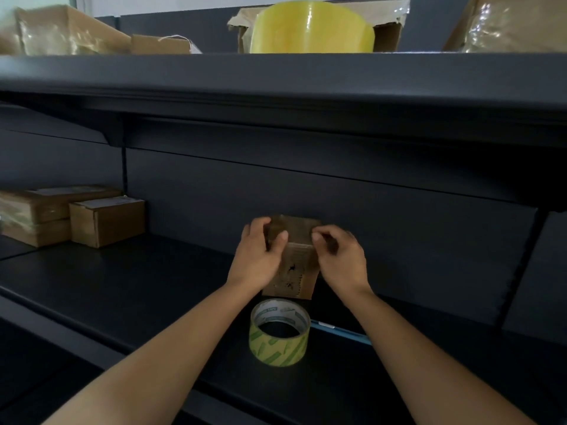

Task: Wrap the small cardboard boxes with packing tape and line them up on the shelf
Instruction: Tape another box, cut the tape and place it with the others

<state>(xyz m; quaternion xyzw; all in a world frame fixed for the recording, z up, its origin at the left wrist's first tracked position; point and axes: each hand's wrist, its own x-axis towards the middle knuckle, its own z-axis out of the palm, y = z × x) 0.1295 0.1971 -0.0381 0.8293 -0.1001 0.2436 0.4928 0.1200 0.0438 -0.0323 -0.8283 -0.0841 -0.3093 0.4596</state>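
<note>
A small cardboard box (294, 271) stands on the dark shelf (153, 286), near its middle. My left hand (256, 259) grips the box's left side and top corner. My right hand (340, 256) pinches at the box's upper right edge, fingers closed there. A roll of clear packing tape with green print (279, 331) lies flat on the shelf just in front of the box, between my forearms. Three other small cardboard boxes (106, 220) sit stacked and side by side at the shelf's left end.
The upper shelf (276, 75) hangs low overhead and carries a big yellow tape roll (311, 29), torn cartons and plastic-wrapped parcels. A thin blue object (340, 331) lies right of the tape roll. The shelf's back panel is close behind the box.
</note>
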